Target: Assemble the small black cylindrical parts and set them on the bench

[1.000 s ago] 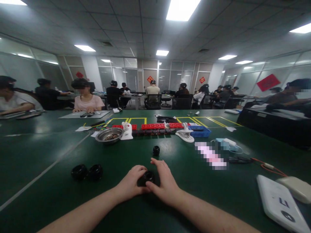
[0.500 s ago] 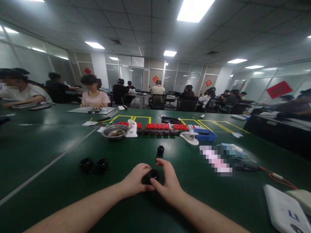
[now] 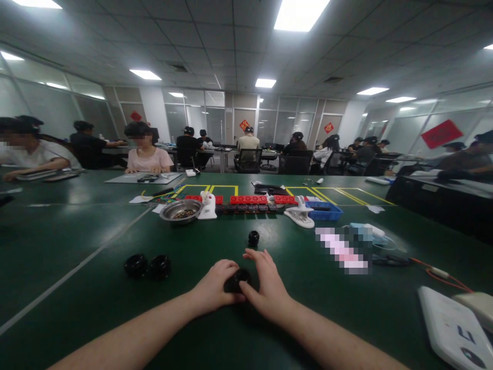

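A glossy black ring-shaped part (image 3: 239, 279) with a hole in it is between my hands, low over the green table. My left hand (image 3: 215, 284) curls round its left side, thumb below and fingers above. My right hand (image 3: 268, 283) has its thumb against the part's right edge, while its fingers are spread forward, off the part. Just beyond my fingertips stands a smaller black round piece (image 3: 253, 238). Two more black ring-shaped parts, one at the left (image 3: 135, 265) and one beside it (image 3: 159, 266), sit left of my hands.
Farther back are a metal bowl (image 3: 181, 211) of small pieces, white clamps (image 3: 300, 213), a row of red blocks (image 3: 250, 199) and a blue tray (image 3: 327, 211). Cables (image 3: 393, 260) and a white device (image 3: 450, 326) lie on the right. A person (image 3: 149, 154) sits opposite.
My right hand's fingers have lifted and spread slightly more. The ring-shaped part stays between my hands. The camera view has shifted a little.
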A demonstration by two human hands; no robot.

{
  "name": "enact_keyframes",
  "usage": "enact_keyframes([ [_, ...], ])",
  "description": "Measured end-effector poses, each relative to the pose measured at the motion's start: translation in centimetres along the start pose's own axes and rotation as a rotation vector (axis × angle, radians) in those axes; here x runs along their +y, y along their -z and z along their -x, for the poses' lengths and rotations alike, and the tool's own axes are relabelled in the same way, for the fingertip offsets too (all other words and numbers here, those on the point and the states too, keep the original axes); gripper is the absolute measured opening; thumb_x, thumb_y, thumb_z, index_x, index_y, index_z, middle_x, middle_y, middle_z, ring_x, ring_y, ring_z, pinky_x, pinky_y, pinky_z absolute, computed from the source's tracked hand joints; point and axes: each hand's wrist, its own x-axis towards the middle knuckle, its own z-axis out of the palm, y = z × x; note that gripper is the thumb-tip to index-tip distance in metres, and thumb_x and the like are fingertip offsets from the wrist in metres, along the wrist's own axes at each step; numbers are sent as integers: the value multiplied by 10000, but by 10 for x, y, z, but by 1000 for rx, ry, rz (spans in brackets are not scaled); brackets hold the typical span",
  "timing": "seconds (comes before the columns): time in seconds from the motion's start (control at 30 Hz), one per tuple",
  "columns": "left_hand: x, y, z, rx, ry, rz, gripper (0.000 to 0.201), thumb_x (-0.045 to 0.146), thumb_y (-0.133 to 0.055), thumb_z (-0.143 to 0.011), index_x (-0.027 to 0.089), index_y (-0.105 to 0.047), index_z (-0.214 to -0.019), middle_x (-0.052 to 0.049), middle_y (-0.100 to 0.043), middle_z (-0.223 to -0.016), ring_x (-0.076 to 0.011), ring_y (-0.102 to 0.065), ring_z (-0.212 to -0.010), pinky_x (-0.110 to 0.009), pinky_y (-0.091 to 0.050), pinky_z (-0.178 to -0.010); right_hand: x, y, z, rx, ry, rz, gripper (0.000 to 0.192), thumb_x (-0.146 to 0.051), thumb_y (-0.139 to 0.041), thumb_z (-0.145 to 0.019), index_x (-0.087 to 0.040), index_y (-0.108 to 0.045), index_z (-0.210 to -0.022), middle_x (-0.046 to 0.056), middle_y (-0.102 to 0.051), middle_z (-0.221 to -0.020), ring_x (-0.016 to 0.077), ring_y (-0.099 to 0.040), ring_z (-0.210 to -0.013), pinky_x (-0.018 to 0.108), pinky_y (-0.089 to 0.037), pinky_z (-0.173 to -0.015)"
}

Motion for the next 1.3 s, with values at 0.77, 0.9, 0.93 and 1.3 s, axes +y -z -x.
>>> enact_keyframes([
  [0.77, -1, -2, 1, 32, -9, 15, 458, 393, -684, -615, 180, -539, -994, -63, -524, -998, -238, -480, -943, -362, -401, -840, 1, -1, 1, -91, 33, -48, 591, -124, -512, -633, -192, -341, -1195, 74, -533, -1064, 240, -448, -1060, 502, -185, -1000],
  [0.9, -2, -2, 1, 20, -11, 1, 420, 382, -690, -609, 175, -558, -950, -69, -517, -1025, -245, -468, -971, -364, -387, -862, 2, -1, 3, -139, 74, -55, 675, -140, -503, -621, -179, -274, -1254, 109, -403, -1257, 262, -316, -1197, 519, -116, -1020],
  [0.93, -2, -2, 1, 13, -14, -3, 396, 381, -687, -613, 178, -565, -931, -68, -519, -1024, -245, -468, -971, -362, -389, -859, 2, -1, 4, -124, 51, -44, 666, -159, -515, -633, -179, -277, -1255, 111, -402, -1256, 265, -315, -1196, 519, -121, -1018],
  [1.3, 1, 0, 1, 1, -13, 12, 406, 340, -673, -618, 207, -555, -983, -49, -522, -1027, -242, -465, -972, -365, -386, -856, -4, -6, 3, -65, -36, -28, 555, -154, -525, -641, -166, -378, -1177, 82, -513, -1048, 229, -441, -1022, 423, -328, -928],
])
